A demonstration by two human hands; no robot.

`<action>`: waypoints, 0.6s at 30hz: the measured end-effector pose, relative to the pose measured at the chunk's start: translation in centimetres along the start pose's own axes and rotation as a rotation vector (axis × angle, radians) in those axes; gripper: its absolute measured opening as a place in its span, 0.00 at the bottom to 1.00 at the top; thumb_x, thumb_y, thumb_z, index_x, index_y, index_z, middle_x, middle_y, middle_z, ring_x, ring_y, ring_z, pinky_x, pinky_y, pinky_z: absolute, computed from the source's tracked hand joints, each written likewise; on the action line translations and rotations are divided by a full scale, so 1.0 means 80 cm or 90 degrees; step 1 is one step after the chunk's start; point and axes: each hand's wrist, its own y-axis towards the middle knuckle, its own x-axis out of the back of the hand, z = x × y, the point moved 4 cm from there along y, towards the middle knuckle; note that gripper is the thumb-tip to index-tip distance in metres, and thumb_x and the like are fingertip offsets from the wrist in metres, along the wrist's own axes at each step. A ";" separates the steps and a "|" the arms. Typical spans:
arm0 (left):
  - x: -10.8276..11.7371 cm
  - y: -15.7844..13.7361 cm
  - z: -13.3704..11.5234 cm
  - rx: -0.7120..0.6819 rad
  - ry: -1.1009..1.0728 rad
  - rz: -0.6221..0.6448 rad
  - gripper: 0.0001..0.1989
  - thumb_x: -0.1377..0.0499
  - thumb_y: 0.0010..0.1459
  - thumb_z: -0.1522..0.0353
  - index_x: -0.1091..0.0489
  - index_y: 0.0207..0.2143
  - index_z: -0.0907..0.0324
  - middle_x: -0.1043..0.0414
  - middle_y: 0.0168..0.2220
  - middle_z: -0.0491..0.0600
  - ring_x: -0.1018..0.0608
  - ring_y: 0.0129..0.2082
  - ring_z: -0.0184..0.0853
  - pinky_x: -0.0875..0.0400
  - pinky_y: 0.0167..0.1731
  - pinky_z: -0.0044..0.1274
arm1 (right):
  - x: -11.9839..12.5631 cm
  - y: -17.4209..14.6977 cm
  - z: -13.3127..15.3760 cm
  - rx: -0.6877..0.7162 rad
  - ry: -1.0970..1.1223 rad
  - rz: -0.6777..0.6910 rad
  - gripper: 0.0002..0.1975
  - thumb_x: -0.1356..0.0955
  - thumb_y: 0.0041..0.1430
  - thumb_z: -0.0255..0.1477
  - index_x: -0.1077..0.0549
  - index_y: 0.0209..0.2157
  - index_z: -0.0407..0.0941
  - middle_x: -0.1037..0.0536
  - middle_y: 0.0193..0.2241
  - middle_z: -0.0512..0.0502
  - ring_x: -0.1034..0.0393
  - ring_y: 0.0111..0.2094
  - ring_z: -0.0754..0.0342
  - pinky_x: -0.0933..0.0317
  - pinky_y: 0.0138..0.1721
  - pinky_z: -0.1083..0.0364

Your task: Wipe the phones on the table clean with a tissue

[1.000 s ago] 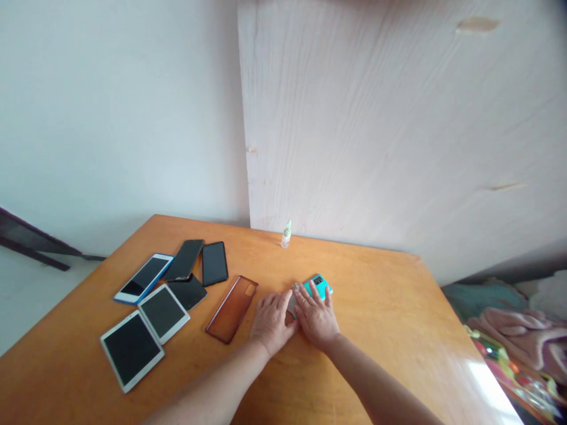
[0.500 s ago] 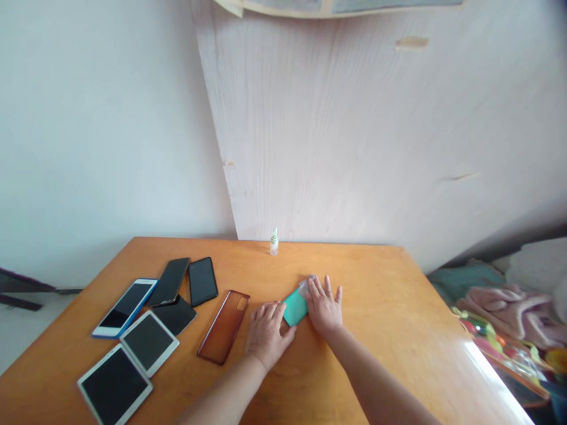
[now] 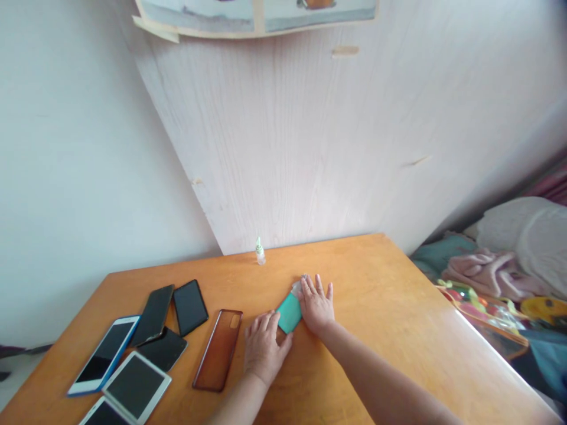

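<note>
A flat teal piece with a clear, plastic-looking end (image 3: 290, 314) lies at a slant on the wooden table (image 3: 376, 378); its exact kind is hard to make out. My right hand (image 3: 317, 310) lies flat with fingers spread, covering its right side and part of the clear end. At its left edge rests my left hand (image 3: 266, 345), fingers slightly bent and thumb apart, the fingertips touching or very close. Just left of that hand lies a see-through brown phone case (image 3: 218, 352) with a camera cutout.
Several phones lie at the left, among them a white phone with a blue edge (image 3: 105, 355), a black phone (image 3: 190, 307) and a white-framed device (image 3: 136, 386). A small dropper bottle (image 3: 260, 252) stands near the back edge. Toys and blankets (image 3: 487, 274) are beyond the right edge.
The head view has turned and tilted, so the table things appear shifted left and the phones lower. Both hands stay at the teal piece, hardly changed in pose.
</note>
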 end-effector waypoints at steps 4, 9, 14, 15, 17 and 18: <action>-0.002 0.000 0.003 -0.005 0.006 -0.002 0.22 0.40 0.57 0.63 0.33 0.54 0.55 0.28 0.54 0.53 0.29 0.54 0.46 0.36 0.52 0.38 | -0.010 -0.031 0.024 0.154 0.024 0.018 0.26 0.47 0.71 0.38 0.44 0.67 0.50 0.47 0.68 0.50 0.66 0.70 0.47 0.79 0.66 0.35; -0.002 0.001 0.002 -0.010 0.020 -0.007 0.22 0.40 0.58 0.61 0.33 0.54 0.54 0.28 0.53 0.53 0.29 0.53 0.46 0.36 0.51 0.38 | 0.005 -0.012 0.012 0.085 0.011 0.018 0.25 0.47 0.71 0.37 0.44 0.67 0.51 0.46 0.68 0.51 0.67 0.70 0.44 0.79 0.65 0.31; -0.003 0.002 0.004 0.002 0.018 0.000 0.22 0.40 0.58 0.62 0.33 0.54 0.56 0.28 0.54 0.53 0.29 0.54 0.45 0.37 0.52 0.36 | 0.006 -0.012 0.020 0.092 0.017 0.035 0.26 0.46 0.71 0.37 0.45 0.67 0.49 0.48 0.68 0.48 0.67 0.70 0.44 0.79 0.66 0.32; -0.003 0.002 0.004 0.003 0.017 0.003 0.22 0.40 0.58 0.62 0.32 0.54 0.56 0.28 0.54 0.53 0.29 0.54 0.45 0.37 0.52 0.36 | 0.003 -0.021 0.025 0.134 0.026 0.038 0.26 0.46 0.71 0.38 0.44 0.67 0.49 0.47 0.68 0.48 0.66 0.70 0.45 0.80 0.66 0.34; -0.004 0.002 0.005 -0.003 0.016 0.009 0.22 0.40 0.57 0.62 0.32 0.54 0.56 0.28 0.54 0.52 0.29 0.54 0.45 0.36 0.52 0.36 | -0.001 -0.038 0.031 0.203 0.043 0.033 0.25 0.46 0.71 0.39 0.43 0.67 0.51 0.44 0.67 0.49 0.65 0.70 0.46 0.81 0.66 0.35; -0.004 0.002 0.004 -0.006 0.017 0.009 0.22 0.40 0.57 0.62 0.32 0.54 0.56 0.28 0.54 0.52 0.29 0.54 0.45 0.36 0.52 0.36 | 0.000 -0.042 0.028 0.215 0.048 0.023 0.25 0.46 0.71 0.38 0.42 0.66 0.52 0.42 0.66 0.49 0.63 0.70 0.46 0.81 0.66 0.36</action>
